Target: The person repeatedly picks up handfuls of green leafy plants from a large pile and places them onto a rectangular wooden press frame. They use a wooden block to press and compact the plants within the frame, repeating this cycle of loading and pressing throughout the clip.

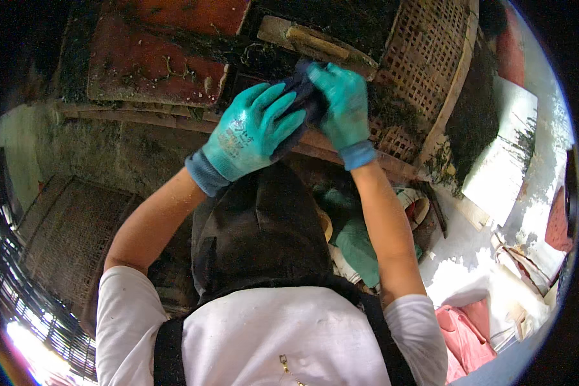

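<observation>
A dark, crumpled piece that looks like cloth (311, 99) lies between my two hands, above the front edge of a cluttered work surface. My left hand (253, 128), in a green coated glove with a blue-grey cuff, lies over its lower left side with fingers spread; its underside and thumb are hidden. On the other side my right hand (342, 103), in a matching glove, has its fingers curled on the piece's upper end and is slightly blurred. Just beyond them rests a worn wooden block with a raised strip (318, 43).
A reddish board (159, 62) strewn with dark plant-like bits lies at upper left. A woven lattice tray (422, 62) stands at upper right. Wooden rails (140, 113) edge the surface. A large woven basket (67, 236) is at left; pink material (465, 333) lies lower right.
</observation>
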### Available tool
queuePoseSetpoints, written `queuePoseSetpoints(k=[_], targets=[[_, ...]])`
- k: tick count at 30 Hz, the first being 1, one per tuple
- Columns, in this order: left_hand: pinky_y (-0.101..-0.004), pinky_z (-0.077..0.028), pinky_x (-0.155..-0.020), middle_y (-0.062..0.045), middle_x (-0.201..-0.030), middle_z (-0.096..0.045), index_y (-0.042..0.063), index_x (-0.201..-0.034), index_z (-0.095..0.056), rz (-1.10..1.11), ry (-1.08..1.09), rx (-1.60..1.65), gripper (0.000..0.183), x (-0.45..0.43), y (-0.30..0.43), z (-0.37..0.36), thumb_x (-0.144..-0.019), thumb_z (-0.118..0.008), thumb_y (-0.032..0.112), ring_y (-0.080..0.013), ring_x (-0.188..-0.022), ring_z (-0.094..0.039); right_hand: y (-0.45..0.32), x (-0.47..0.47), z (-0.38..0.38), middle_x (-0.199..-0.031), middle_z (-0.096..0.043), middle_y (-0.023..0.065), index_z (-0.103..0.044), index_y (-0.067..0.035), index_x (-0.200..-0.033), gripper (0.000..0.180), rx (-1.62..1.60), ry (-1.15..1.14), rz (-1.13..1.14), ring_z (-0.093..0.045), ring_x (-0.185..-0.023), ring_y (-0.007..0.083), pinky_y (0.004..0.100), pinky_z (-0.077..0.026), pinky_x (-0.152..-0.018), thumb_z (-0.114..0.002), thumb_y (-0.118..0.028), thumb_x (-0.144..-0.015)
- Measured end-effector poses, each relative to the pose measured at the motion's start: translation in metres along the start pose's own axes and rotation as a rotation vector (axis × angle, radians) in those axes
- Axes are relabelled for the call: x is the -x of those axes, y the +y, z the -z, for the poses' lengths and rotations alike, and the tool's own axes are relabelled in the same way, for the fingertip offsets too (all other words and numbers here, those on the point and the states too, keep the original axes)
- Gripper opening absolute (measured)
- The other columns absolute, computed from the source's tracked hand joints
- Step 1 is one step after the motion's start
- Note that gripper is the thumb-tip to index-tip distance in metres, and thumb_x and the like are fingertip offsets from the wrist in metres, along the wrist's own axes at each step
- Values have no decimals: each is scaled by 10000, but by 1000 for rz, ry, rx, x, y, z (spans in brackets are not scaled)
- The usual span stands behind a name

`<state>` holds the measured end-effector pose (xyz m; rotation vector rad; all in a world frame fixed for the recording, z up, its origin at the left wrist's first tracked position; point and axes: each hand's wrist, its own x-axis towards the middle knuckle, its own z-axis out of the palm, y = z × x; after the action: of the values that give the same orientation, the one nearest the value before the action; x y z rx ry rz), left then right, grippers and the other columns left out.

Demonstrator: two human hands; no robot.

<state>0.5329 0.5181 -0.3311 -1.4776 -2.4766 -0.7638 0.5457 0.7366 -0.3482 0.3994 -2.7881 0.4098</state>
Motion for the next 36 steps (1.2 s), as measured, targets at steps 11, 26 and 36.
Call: queuePoseSetpoints(k=[11,26,36], targets=[[-420,-381,-1029,-128,-1228,-579,91,-1175,-567,630,-455,-12,297,-15,-14,-47,-966,-454,269,-276,-1178,-515,-54,-74,-51,-1249,-578,72,-617,-161,-1165,545,-242,75,135,-494,-1231,282,429,-364,-1095,-799,-84,-657],[-392,-318,-1106,-133,-1334,-551,79,-1306,-541,165,-150,-345,504,-36,-4,-26,-883,-567,353,-280,-1281,-482,7,48,33,-1273,-590,92,-606,-139,-1250,501,57,-69,-163,-480,-1259,262,448,-324,-1109,-710,-127,-760],[-410,-303,-1125,-109,-1320,-558,118,-1292,-540,-36,-276,-213,388,-69,25,-93,-936,-501,266,-259,-1260,-487,60,34,55,-1251,-605,139,-503,-150,-1355,573,-7,-306,-448,-606,-1106,276,439,-510,-928,-701,-161,-817]])
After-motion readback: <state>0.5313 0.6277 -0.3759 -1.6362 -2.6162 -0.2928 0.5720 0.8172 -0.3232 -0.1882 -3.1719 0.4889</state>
